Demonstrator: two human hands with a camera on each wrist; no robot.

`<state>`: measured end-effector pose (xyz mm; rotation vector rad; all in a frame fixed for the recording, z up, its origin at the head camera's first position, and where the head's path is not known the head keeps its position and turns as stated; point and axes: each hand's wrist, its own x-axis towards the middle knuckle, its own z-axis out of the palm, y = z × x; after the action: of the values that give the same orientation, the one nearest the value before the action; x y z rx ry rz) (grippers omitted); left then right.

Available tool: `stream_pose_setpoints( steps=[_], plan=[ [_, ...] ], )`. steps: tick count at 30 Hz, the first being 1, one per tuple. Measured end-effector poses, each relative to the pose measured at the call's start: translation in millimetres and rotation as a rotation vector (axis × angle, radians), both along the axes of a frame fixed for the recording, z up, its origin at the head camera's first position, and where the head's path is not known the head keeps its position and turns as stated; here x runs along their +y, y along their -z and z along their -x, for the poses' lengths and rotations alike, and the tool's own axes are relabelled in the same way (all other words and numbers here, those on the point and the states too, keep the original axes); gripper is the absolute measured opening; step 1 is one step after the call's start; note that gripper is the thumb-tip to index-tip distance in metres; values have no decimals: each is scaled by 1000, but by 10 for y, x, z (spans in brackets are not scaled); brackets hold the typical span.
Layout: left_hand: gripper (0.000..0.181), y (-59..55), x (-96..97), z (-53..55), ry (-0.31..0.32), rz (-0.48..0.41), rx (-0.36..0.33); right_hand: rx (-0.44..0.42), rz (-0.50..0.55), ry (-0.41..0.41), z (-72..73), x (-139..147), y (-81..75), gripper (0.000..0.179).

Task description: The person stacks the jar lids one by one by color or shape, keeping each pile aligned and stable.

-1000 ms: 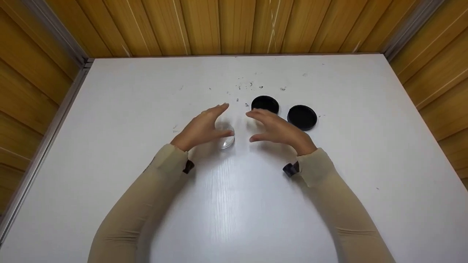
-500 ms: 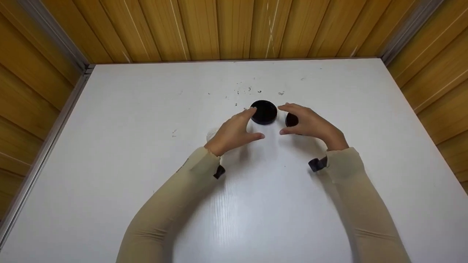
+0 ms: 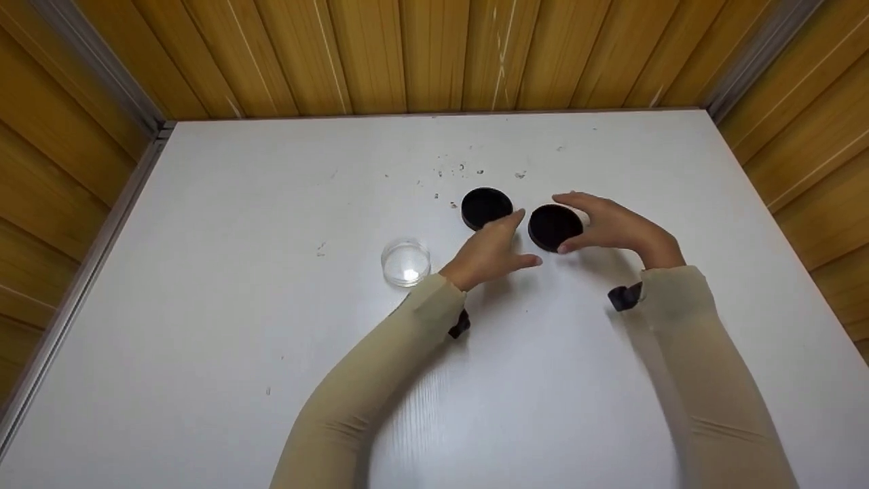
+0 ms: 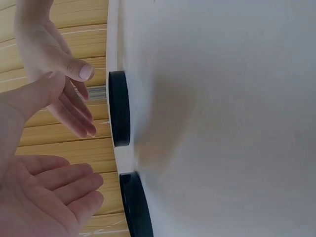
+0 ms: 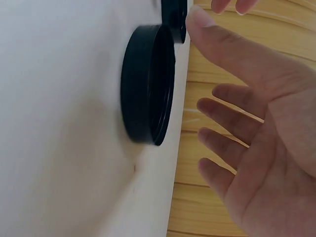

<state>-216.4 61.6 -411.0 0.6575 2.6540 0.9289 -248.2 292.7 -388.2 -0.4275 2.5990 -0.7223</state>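
Observation:
Two round black lids with raised rims lie on the white table. My right hand hovers at the right black lid, thumb and fingers spread on its right side, holding nothing. Between the two lids reaches my left hand, its fingers apart and its palm bare; it overlaps the lower edge of the left black lid in the head view. Both wrist views show a gap between the palms and the lids. A clear shallow round dish sits left of my left wrist.
Dark specks and scuffs mark the white table behind the lids. Yellow wooden panels rise along its back and sides. A metal rail runs down the left edge.
Both hands have moved to the right, away from the clear dish and toward the right black lid. The dish is now uncovered in the head view. The lids stay in place.

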Motion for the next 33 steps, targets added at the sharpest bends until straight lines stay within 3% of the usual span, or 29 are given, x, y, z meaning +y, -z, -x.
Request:
stream_pose_setpoints(
  steps=[10,22,33],
  plan=[
    [81,194,231,66,19,-65,-4,-31,-34,-5,40,142,126,97],
    [83,209,300,128,-22,47,-44,-24,-36,-23,47,168,175,92],
    [54,227,272,126,-60,-28,-21,23,-13,-23,14,182,197,90]
  ],
)
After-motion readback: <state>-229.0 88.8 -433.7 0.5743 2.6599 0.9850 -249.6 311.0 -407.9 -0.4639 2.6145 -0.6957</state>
